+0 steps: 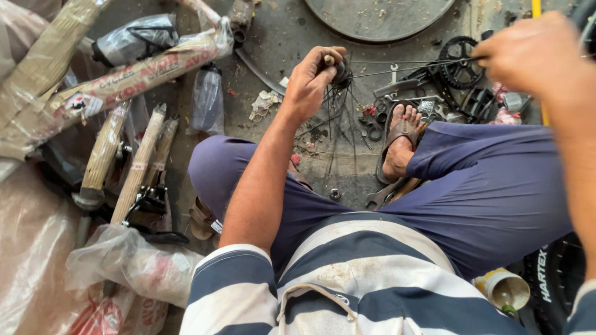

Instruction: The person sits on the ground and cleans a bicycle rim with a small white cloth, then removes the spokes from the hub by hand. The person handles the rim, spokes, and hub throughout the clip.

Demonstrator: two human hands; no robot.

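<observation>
My left hand is closed around a dark wheel hub, from which several thin spokes hang down and fan out. Two long spokes run from the hub to the right, toward my right hand. My right hand is raised at the upper right with its fingers pinched on the far ends of those spokes. I am seated on the ground in blue trousers, with one sandalled foot below the hub.
A black chainring, wrenches and small parts lie on the concrete floor. Paper-wrapped bicycle frame parts and plastic bags crowd the left. A round metal disc lies at top, a tyre and a small bottle at lower right.
</observation>
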